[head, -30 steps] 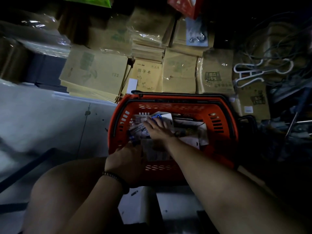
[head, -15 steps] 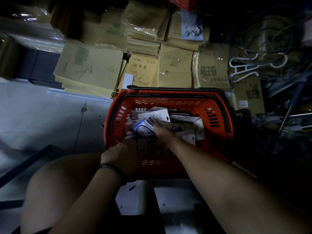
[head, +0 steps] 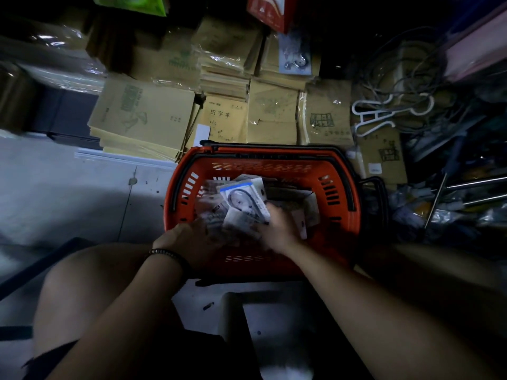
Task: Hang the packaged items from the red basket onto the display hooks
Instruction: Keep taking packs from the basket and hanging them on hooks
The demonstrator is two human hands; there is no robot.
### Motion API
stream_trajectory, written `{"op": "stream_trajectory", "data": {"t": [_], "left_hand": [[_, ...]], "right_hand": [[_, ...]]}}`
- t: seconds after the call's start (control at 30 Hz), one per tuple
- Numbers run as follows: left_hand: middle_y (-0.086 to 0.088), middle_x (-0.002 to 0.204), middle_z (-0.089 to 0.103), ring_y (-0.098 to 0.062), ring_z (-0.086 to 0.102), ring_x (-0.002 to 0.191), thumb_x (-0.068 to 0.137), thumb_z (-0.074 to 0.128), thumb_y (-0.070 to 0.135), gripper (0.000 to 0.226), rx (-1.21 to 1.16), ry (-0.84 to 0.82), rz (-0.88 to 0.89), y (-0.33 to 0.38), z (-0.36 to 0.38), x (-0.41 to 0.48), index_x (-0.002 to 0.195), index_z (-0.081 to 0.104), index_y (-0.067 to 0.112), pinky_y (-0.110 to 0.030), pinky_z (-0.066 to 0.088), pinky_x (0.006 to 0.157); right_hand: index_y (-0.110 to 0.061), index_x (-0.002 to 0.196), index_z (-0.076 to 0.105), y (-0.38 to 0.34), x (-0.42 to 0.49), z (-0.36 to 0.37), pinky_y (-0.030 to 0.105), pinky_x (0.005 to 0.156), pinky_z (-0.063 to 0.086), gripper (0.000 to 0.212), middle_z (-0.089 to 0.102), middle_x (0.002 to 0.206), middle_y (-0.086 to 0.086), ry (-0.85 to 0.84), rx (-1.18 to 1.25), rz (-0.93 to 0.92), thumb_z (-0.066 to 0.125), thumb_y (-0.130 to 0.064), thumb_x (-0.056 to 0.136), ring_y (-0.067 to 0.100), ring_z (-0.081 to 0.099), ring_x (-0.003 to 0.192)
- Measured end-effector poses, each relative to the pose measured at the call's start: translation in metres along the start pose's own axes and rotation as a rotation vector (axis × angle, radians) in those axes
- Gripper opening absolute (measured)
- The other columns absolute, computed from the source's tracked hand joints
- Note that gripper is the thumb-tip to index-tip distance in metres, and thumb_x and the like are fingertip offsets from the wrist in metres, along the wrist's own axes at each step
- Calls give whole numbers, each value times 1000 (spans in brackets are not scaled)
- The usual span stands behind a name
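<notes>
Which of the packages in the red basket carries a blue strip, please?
The topmost package, gripped by the right hand; other packages beneath look white or grey.

Basket (head: 340, 231) slotted red plastic; packets (head: 244, 198) glossy film; notebooks (head: 142, 113) matt brown paper; floor (head: 68, 187) smooth, scuffed.

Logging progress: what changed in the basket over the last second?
The right hand, earlier flat on the packets, has taken hold of a blue-topped package and tipped it upward. The left hand stays at the near-left corner of the red basket, among them; its grip is unclear. Basket and notebook stacks unmoved.
</notes>
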State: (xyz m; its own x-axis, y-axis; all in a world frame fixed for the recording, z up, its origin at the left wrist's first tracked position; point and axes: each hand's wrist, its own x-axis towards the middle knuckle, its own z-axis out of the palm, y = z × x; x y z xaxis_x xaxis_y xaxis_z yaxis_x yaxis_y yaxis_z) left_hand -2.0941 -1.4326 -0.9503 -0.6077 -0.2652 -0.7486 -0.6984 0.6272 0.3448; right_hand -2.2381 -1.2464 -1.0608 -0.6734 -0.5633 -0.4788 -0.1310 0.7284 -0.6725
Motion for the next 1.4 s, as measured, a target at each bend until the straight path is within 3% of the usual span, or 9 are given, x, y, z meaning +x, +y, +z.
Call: {"op": "stream_trajectory", "data": {"t": [0.13, 0.3, 0.47, 0.7, 0.9, 1.03, 1.23, 1.33, 1.4], "left_hand": [[-12, 134, 69, -30, 68, 115, 91, 63, 69, 69, -157, -51, -112, 6, 6, 7, 140, 58, 20, -39, 55, 101], [-23, 117, 77, -46, 76, 105, 109, 51, 50, 48, -932, -80, -144, 32, 12, 10, 138, 58, 13, -63, 60, 97], [-28, 116, 77, -45, 78, 102, 89, 25, 93, 111, -1306, -337, -260, 47, 2, -9, 131, 63, -2, -49, 65, 81], [-32, 132, 69, -39, 78, 104, 72, 19, 106, 135, -1597, -496, -127, 46, -9, -35, 131, 70, -4, -43, 68, 78], [-30, 115, 74, -41, 78, 85, 94, 57, 48, 60, -1621, -384, -29, 47, -7, -59, 136, 64, 7, -38, 67, 60], [-29, 130, 71, -48, 70, 117, 100, 55, 24, 43, -1714, -290, 18, 51, -3, -74, 138, 63, 6, -43, 67, 63], [-24, 132, 72, -47, 69, 121, 89, 66, 11, 51, -1675, -186, 103, 68, 2, -88, 141, 65, 10, -59, 63, 88], [-32, 134, 67, -51, 69, 104, 93, 60, -10, 52, -1611, -115, 238, 86, 4, -95, 141, 63, 12, -54, 64, 57], [-30, 133, 69, -52, 71, 101, 90, 61, -17, 59, -1591, -65, 288, 100, 1, -102, 138, 65, 16, -51, 63, 57]], "right_hand": [[-20, 106, 71, -12, -20, -24, 40, 82, 59, 35, 77, 97, -7, 194, 190, 7, 91, -29, 79, 14, 73, 89], [-23, 98, 70, -31, -45, -53, 40, 79, 60, 32, 77, 93, -9, 284, 265, 3, 92, -35, 79, 6, 72, 88], [-18, 98, 74, -52, -64, -75, 45, 79, 62, 42, 80, 92, -7, 341, 368, -34, 91, -44, 70, 8, 76, 87], [-21, 94, 75, -91, -100, -80, 33, 74, 54, 25, 77, 91, -8, 261, 442, -339, 90, -9, 78, 10, 72, 86], [-22, 90, 60, -96, -124, -99, 45, 89, 60, 39, 77, 112, -3, 63, 256, -500, 96, -23, 76, 15, 74, 109], [-21, 93, 64, -106, -142, -116, 44, 83, 60, 30, 76, 101, -9, 100, 239, -467, 91, -26, 82, 9, 73, 95], [-33, 94, 76, -136, -159, -142, 13, 75, 52, 24, 77, 92, -24, 509, 443, -451, 80, -9, 93, -7, 72, 90], [-21, 101, 80, -140, -162, -158, 14, 79, 53, 15, 77, 97, -26, 639, 424, -457, 85, -14, 88, -7, 72, 97], [-17, 102, 81, -146, -169, -166, 19, 81, 57, 18, 79, 96, -20, 676, 414, -469, 88, -16, 85, -3, 74, 97]]}}
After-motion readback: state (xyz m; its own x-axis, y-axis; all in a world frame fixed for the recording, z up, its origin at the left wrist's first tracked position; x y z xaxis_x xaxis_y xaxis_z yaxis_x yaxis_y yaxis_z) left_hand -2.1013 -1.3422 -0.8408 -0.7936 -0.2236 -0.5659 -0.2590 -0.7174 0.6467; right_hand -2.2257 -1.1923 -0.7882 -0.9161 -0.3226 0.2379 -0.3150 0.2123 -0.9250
